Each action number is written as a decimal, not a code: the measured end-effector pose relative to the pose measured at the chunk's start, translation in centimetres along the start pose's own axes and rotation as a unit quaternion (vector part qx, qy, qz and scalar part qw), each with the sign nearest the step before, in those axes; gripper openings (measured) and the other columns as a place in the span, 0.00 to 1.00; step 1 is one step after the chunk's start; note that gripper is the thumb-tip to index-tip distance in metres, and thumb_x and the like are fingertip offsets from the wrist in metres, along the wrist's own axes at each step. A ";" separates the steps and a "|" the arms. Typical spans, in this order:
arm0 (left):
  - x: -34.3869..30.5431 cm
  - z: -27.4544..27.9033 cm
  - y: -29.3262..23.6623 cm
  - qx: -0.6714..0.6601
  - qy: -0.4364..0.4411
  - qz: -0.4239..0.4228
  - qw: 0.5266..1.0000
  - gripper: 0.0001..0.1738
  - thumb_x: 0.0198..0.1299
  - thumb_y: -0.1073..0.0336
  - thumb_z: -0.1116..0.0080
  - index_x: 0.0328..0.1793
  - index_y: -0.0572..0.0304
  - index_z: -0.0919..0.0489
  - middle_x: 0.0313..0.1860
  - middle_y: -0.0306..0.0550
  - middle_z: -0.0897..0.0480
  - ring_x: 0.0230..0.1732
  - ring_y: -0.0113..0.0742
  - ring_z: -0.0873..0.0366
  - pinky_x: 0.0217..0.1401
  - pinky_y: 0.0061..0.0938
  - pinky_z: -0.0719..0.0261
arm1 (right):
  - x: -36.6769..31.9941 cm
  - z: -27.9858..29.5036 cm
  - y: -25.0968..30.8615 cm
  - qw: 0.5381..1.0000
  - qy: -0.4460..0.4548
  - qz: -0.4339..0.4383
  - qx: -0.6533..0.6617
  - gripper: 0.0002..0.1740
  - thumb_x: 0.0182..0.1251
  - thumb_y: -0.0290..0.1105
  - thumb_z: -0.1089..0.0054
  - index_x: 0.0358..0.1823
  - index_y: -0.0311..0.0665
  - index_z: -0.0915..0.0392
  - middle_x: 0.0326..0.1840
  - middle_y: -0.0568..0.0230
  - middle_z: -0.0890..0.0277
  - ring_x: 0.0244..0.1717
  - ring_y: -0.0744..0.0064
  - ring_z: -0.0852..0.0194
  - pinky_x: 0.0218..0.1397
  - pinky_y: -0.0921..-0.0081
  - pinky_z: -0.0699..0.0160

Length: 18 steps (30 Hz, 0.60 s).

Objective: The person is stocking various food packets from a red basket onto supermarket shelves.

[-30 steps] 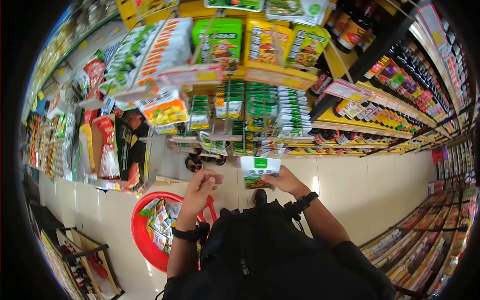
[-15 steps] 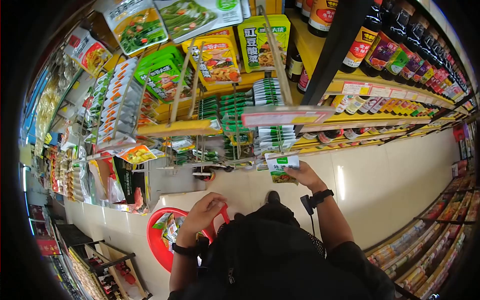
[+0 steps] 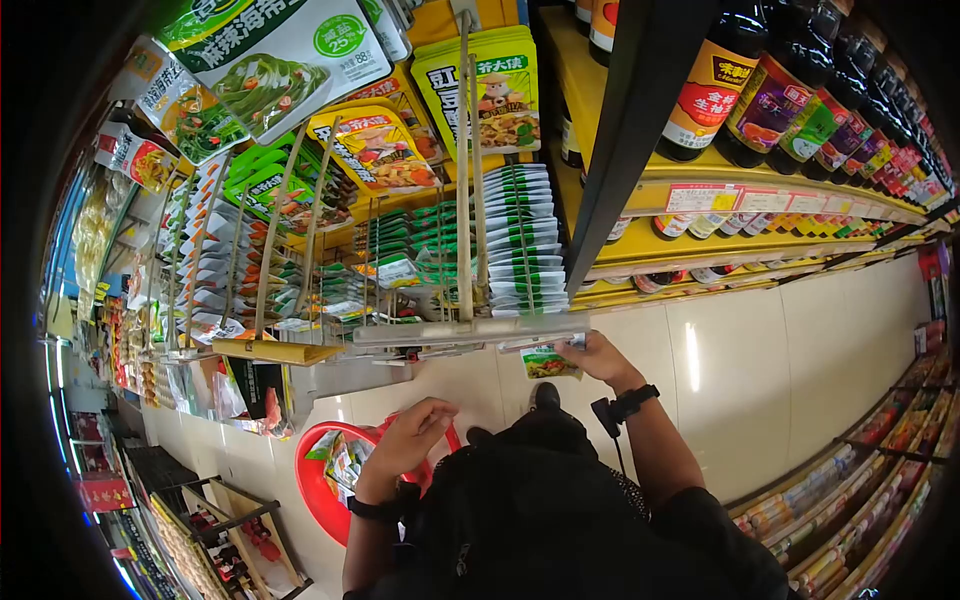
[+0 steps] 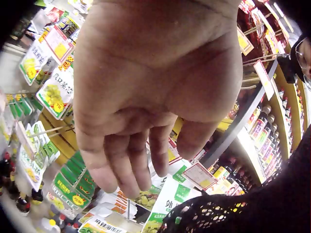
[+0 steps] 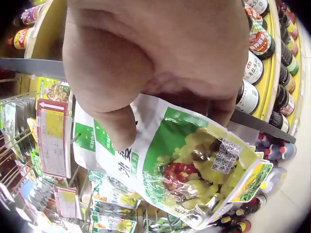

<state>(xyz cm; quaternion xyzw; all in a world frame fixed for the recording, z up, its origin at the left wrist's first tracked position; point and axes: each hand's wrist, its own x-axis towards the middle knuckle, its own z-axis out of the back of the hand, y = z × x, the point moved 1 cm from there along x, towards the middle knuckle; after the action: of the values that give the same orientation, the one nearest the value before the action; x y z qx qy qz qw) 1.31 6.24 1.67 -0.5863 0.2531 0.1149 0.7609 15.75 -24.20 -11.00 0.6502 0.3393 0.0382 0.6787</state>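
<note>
My right hand (image 3: 608,362) pinches a white-and-green food packet (image 5: 194,165) with a picture of chopped pickled vegetables on its front. In the right wrist view its thumb presses on the packet, and more packet edges show behind. From the head view, a hanging price-tag strip (image 3: 470,332) hides the packet's top. Over the side of a red plastic basket (image 3: 312,490), my left hand (image 3: 408,440) hangs with loosely bent fingers and holds nothing. Several food packets (image 3: 348,462) lie in the basket.
Packets hang in rows on long metal hooks (image 3: 466,200) that jut out in front of me. Sauce bottles (image 3: 705,90) line yellow shelves beyond a dark upright post (image 3: 630,130). At the lower right is another shelf (image 3: 850,520) of packaged goods.
The hanging packets and hooks now loom larger in the head view. My right hand keeps the packet, which has passed partly behind the price-tag strip. The left hand stays near the basket.
</note>
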 end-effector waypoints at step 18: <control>-0.1 -1.5 0.1 0.015 -0.043 -0.007 0.999 0.14 0.71 0.65 0.46 0.56 0.65 0.23 0.47 0.45 0.17 0.53 0.30 0.20 0.58 0.25 0.24 | 0.5 -0.3 1.9 0.986 0.154 0.055 0.026 0.20 0.73 0.36 0.40 0.60 0.31 0.23 0.53 0.64 0.19 0.52 0.76 0.25 0.60 0.75 0.26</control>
<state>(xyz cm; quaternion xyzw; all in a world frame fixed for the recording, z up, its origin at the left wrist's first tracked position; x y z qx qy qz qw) 0.85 4.89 1.35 -0.5712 0.2174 0.1308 0.7806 16.69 -23.42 -9.49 0.6717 0.4049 0.1661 0.5977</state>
